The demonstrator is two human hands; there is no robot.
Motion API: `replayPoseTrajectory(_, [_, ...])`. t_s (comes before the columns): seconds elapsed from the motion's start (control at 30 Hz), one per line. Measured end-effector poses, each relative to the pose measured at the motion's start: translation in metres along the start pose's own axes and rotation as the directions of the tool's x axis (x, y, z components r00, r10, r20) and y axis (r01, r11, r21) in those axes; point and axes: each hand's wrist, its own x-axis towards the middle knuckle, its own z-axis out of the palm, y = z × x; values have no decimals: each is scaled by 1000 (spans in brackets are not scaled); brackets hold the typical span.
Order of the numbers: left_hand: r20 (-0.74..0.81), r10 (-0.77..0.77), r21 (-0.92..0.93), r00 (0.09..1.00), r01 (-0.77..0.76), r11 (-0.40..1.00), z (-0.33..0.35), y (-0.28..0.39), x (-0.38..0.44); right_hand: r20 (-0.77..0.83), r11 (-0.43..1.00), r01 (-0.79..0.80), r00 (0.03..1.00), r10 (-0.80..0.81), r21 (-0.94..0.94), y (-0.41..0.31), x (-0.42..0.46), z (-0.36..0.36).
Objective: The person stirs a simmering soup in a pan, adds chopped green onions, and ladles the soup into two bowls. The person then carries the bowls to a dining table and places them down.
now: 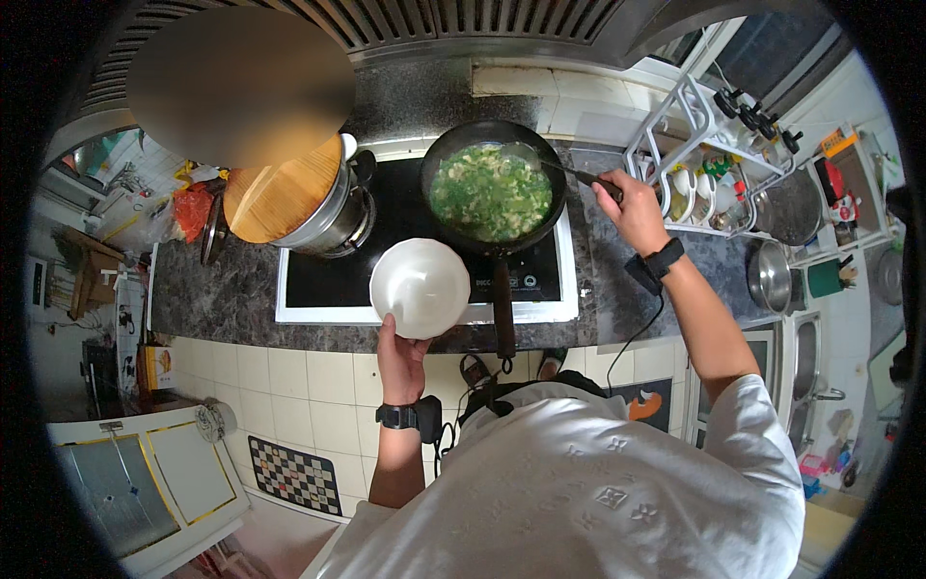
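My left hand [404, 362] grips an empty white bowl [419, 288] by its near rim, with the thumb at the edge. The bowl is over the front of the black cooktop [391, 195], just left of the pan's handle. In my right hand [631, 206] is the dark handle of a ladle or similar utensil, its head resting at the right side of the soup. A dark round wok [432, 155] holds green soup with chopped greens and pale bits [492, 195]. Its long handle [504, 311] points towards me.
Left of the wok stands a steel pot [318, 235] under a wooden lid [289, 195]. A glass lid [213, 231] leans beside it. At the right are a white rack [658, 155] with jars and a steel bowl [770, 276]. A range hood [463, 25] hangs above.
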Motion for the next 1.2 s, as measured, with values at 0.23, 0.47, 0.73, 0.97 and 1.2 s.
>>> replayPoseTrajectory(0.23, [-23,-7,-127,1000,4,992,6,-7,7,126,828,-481,876,466,288,11,-19,-9])
replayPoseTrajectory(0.47, [-30,4,-146,1000,-8,989,11,-7,10,276,578,-603,785,555,550,7,-33,13])
replayPoseTrajectory(0.73, [-50,-35,-255,998,21,967,-7,-28,23,353,395,-652,716,603,647,-5,-35,36])
replayPoseTrajectory(0.97, [-97,-88,-245,991,62,968,-26,-51,40,336,357,-611,733,591,706,0,-34,41])
replayPoseTrajectory(1.2, [-93,-77,-217,993,55,975,-31,-66,49,327,359,-595,745,581,719,-3,-28,24])
